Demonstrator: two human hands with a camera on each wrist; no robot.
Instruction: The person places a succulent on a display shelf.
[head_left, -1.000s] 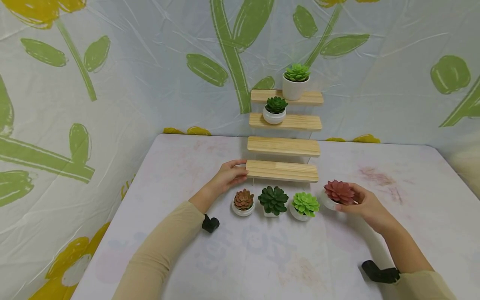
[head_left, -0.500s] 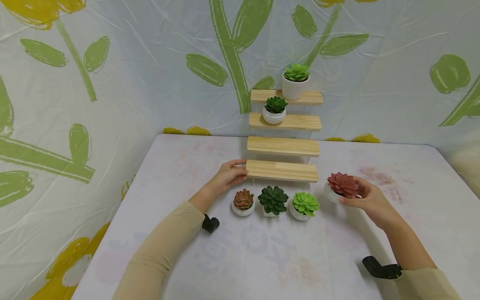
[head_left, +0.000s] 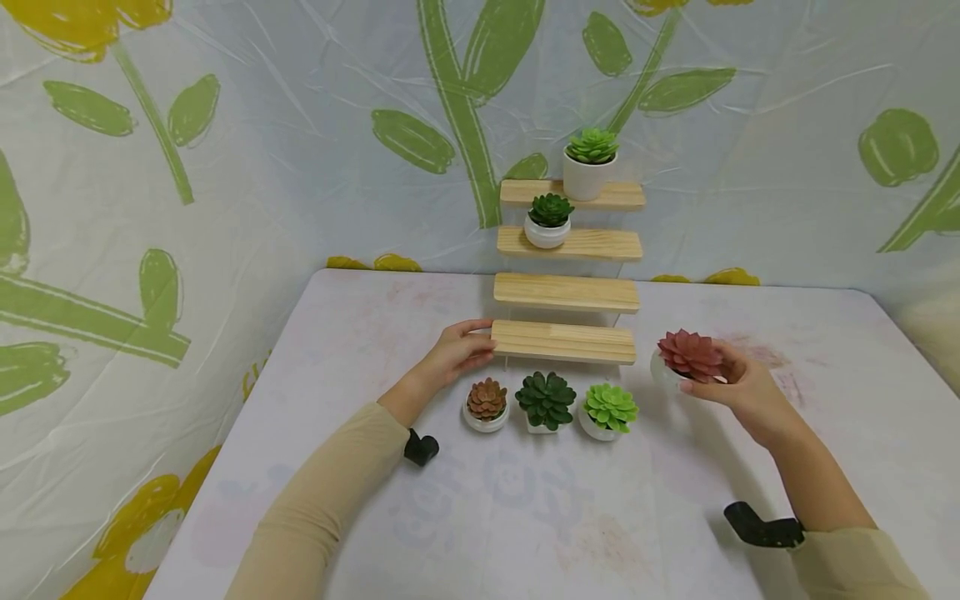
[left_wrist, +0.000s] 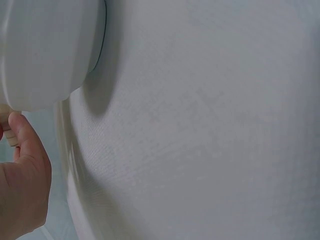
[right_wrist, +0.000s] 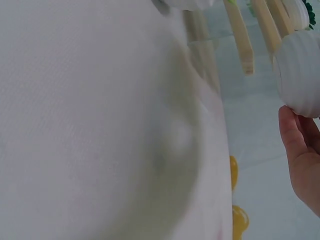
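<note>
My right hand [head_left: 750, 392] holds a red succulent [head_left: 690, 357] in a white round pot [head_left: 666, 377] above the table, right of the stand. In the right wrist view the thumb and fingers [right_wrist: 292, 131] grip the side of that white pot [right_wrist: 300, 75]. At the left end of the lowest wooden shelf [head_left: 562, 342], my left hand [head_left: 453, 353] pinches the board between thumb and fingers. The left wrist view shows this hand [left_wrist: 27, 175] on the shelf end, partly hidden by a white pot [left_wrist: 50, 50] close to the camera.
Before the stand sit a brown succulent [head_left: 487, 403], a dark green succulent [head_left: 547, 402] and a bright green succulent [head_left: 610, 408]. A light green potted succulent [head_left: 591, 162] tops the stand; a small dark green one [head_left: 549, 221] stands one shelf below.
The right hand has raised the red succulent off the table and moved it slightly away and to the right. The left hand stays on the lowest shelf.
</note>
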